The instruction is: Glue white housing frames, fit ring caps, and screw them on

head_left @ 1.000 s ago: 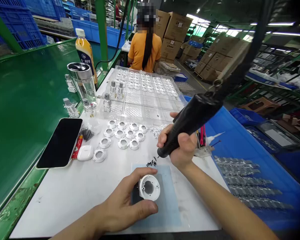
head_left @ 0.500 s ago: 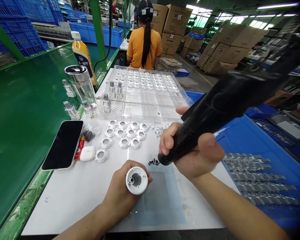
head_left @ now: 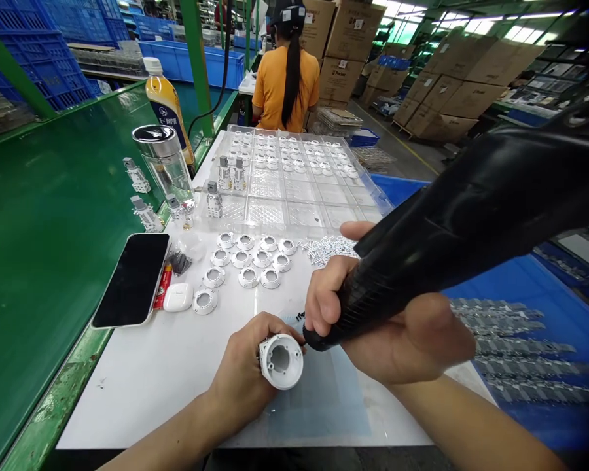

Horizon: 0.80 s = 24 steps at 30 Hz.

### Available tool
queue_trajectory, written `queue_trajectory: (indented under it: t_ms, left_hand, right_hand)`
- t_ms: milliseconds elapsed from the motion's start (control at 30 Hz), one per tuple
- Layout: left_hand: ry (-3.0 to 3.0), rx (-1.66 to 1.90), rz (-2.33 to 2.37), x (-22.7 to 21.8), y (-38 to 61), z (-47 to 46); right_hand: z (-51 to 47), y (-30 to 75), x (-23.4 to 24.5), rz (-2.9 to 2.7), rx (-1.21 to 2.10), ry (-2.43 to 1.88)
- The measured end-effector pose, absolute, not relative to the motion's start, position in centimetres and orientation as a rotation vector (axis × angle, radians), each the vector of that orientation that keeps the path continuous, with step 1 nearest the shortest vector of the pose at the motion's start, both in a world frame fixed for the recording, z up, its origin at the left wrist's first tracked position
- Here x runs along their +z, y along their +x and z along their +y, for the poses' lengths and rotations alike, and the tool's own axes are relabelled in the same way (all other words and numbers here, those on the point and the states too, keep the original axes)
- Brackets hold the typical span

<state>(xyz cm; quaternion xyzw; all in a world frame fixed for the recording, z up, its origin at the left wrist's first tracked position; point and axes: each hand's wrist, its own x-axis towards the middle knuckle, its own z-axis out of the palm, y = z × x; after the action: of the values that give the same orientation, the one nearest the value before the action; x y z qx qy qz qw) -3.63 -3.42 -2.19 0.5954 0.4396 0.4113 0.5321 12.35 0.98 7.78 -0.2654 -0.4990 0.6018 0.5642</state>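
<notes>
My left hand point(head_left: 243, 373) is closed round a white round housing point(head_left: 281, 360), held above the table with its open end facing me. My right hand point(head_left: 373, 314) grips a black electric screwdriver point(head_left: 442, 242) whose tip sits right at the housing's upper right rim. Both are over a pale blue mat point(head_left: 319, 392) near the table's front edge. A few small black screws point(head_left: 300, 316) lie just beyond the mat. Several white rings point(head_left: 249, 261) lie in rows further back.
A black phone point(head_left: 132, 278), a white earbud case point(head_left: 178, 296), a glass jar point(head_left: 167, 163) and an orange bottle point(head_left: 164, 104) stand at left. A clear parts tray point(head_left: 294, 186) fills the back. A blue bin point(head_left: 520, 314) lies right. A person in orange point(head_left: 287, 82) sits beyond.
My left hand lifted the housing off the mat and turned it. The screwdriver swung closer to me, and its tip came down from the screws to the housing's rim.
</notes>
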Motion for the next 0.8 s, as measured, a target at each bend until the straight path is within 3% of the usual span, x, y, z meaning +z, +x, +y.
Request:
queue_trajectory:
  t_ms: [567,800]
  left_hand:
    - [1.182,0.945,1.093,-1.3,-3.3,-3.3]
    - [1.267,0.891,1.177,-1.3,-3.5,-3.1]
  right_hand:
    - [0.6,12.9,7.3,-1.093,1.348,-0.527]
    - [0.5,14.3,9.6,-1.18,1.257,-0.615]
